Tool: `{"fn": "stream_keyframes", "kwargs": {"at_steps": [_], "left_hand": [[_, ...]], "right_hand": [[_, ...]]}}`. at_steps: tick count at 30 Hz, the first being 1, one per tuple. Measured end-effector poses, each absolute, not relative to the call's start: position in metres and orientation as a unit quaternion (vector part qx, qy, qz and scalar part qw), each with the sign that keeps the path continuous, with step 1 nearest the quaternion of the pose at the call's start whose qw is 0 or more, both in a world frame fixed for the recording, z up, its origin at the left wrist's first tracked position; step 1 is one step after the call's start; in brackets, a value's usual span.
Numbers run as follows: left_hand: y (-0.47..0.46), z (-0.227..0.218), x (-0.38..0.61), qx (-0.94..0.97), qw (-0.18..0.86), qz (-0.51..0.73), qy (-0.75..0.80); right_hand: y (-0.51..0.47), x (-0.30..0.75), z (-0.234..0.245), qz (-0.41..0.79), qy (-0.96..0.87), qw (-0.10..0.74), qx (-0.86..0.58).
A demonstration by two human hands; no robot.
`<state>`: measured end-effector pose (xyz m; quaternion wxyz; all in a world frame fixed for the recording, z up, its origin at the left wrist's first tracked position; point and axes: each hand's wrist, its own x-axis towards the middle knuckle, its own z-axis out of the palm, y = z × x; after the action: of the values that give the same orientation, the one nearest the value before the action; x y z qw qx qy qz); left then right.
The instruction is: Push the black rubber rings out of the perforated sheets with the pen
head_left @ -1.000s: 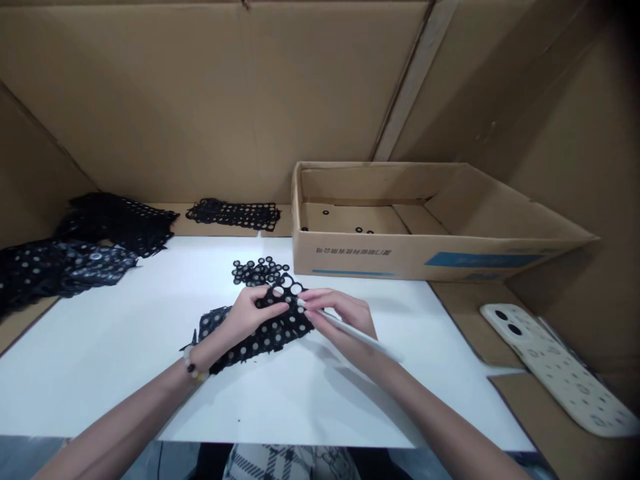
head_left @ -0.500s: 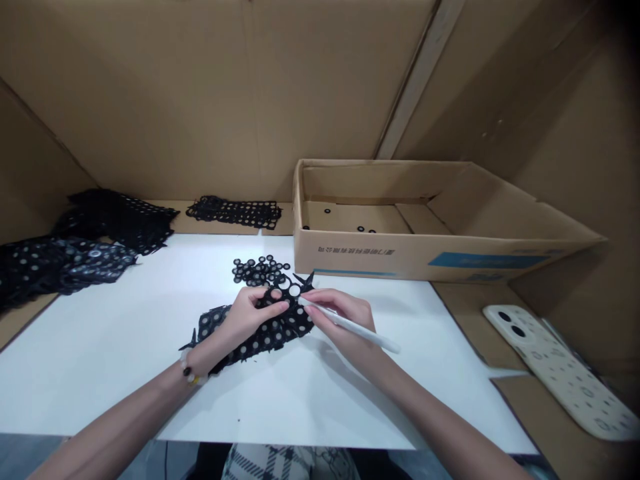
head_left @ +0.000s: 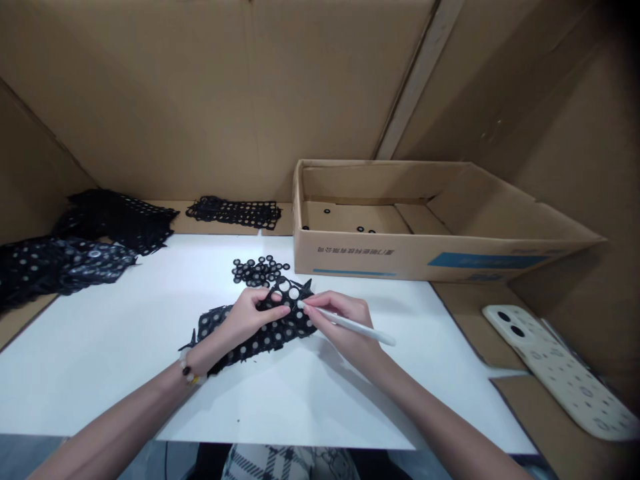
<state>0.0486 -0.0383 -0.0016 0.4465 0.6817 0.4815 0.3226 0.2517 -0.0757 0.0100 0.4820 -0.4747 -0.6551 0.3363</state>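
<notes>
A black perforated rubber sheet [head_left: 263, 331] with round holes lies on the white table top, and my left hand [head_left: 247, 317] rests on it, fingers pressing near its far end. My right hand [head_left: 340, 321] grips a slim white stylus-like tool [head_left: 350, 322] like a pen. The tool's tip is at the sheet's far end, beside a hole. A small heap of loose black rubber rings [head_left: 257, 270] lies just beyond the sheet, apart from both hands. My left hand hides part of the sheet.
A white table top [head_left: 100, 373] lies under my arms. Piles of perforated black sheets [head_left: 60, 267] sit at the far left, with another [head_left: 233, 213] at the back. An open cardboard box [head_left: 425, 260] holds a few rings. A cream perforated phone-case-shaped board [head_left: 560, 370] lies at right.
The camera view has shifted slightly. The sheet's far end has turned a little, and my right hand has drawn nearer, bringing the tool flatter with its tip at the sheet.
</notes>
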Motion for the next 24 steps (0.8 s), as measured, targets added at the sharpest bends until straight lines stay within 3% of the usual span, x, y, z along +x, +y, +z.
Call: {"fn": "stream_keyframes", "kwargs": {"at_steps": [11, 24], "left_hand": [[-0.042, -0.011, 0.051, 0.710, 0.360, 0.363, 0.484], [-0.041, -0.013, 0.051, 0.742, 0.333, 0.378, 0.442]], "right_hand": [[-0.077, 0.248, 0.009, 0.336, -0.671, 0.447, -0.487], [-0.075, 0.238, -0.009, 0.241, -0.699, 0.507, -0.444]]}}
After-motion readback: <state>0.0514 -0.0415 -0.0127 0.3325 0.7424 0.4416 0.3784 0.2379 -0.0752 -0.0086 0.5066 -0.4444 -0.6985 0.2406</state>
